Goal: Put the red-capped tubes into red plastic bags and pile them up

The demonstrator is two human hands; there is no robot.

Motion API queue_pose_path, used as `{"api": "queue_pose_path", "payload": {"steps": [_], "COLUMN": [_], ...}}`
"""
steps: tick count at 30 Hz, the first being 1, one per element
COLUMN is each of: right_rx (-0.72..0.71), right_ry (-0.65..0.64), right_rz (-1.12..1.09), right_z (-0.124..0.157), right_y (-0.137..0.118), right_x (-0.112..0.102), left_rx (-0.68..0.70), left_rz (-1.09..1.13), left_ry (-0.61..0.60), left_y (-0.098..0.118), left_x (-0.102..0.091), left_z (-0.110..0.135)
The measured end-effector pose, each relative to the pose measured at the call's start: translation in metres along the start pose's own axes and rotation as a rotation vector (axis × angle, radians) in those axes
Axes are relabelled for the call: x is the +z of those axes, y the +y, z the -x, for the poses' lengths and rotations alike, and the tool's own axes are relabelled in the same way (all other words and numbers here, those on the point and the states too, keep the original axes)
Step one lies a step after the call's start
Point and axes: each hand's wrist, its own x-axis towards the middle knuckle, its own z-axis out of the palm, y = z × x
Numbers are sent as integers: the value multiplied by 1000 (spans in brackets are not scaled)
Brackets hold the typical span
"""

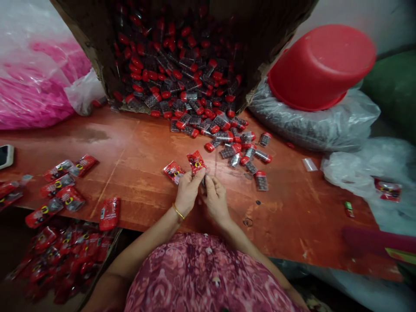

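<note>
My left hand is closed on a red printed packet that sticks up from its fingertips. Close beside it, my right hand pinches a small dark thing at the packet's lower edge, too hidden to name. A second red packet lies on the wooden table just left of my hands. Right of them lies a clear red-capped container. Several more spill from a tipped cardboard box at the back.
Filled red packets lie at the table's left edge, with a heap of them in a box below. A phone is far left. A red basin rests on a plastic bag. Pink-filled bags stand back left.
</note>
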Motion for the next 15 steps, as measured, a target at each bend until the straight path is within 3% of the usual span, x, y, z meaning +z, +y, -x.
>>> {"api": "queue_pose_path", "payload": {"steps": [4, 7, 11, 15], "right_rx": [-237, -332, -337, -210], "right_ry": [-3, -27, -24, -47], "right_rz": [258, 387, 399, 227], "right_z": [-3, -3, -1, 0], "right_y": [-1, 2, 4, -1], "right_x": [-5, -9, -8, -7], "left_rx": [0, -40, -79, -50], "left_rz": [152, 134, 71, 60], "left_ry": [-24, -53, -70, -100], "left_y": [5, 12, 17, 17], "left_x": [-2, -3, 0, 1], "left_z": [-3, -8, -7, -2]}}
